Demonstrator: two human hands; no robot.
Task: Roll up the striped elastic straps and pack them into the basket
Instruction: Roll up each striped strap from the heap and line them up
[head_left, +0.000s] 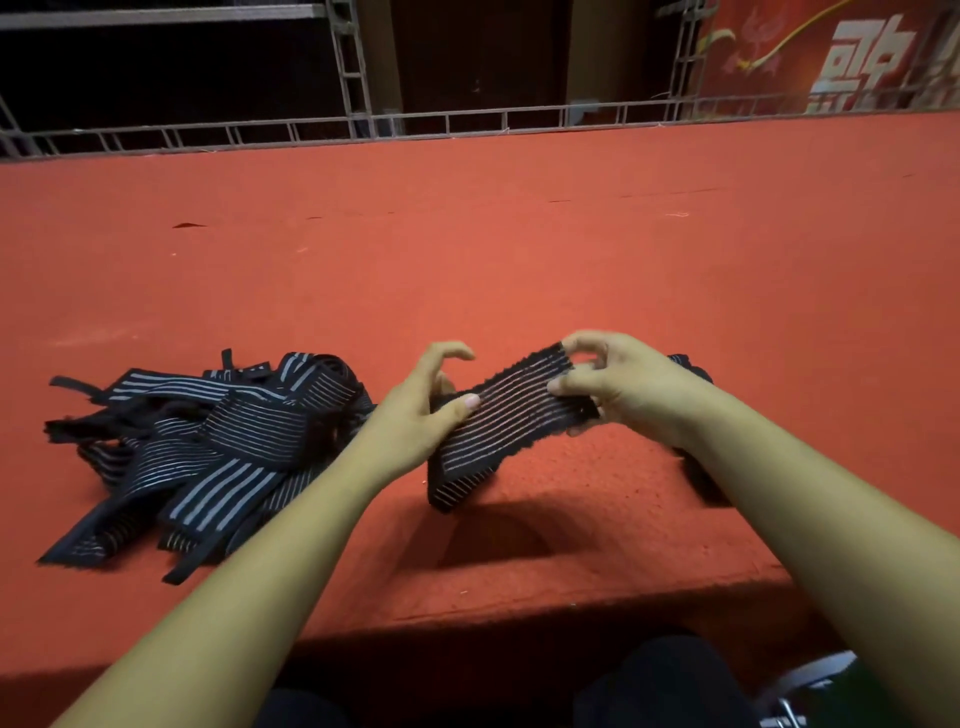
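A black elastic strap with thin pale stripes (511, 415) is stretched between my two hands just above the red carpeted surface. My left hand (415, 410) holds its near end, thumb pressed on top. My right hand (618, 384) pinches its far end between thumb and fingers. The strap's lower end folds down toward the carpet. A loose pile of similar striped straps (208, 447) lies to the left of my left hand. No basket is clearly in view.
The red carpeted platform (519, 249) stretches far ahead to a metal truss rail (467, 122). Its front edge (467, 613) drops off just before my knees. Another dark strap piece (701, 473) lies under my right forearm. A pale object (810, 675) shows at bottom right.
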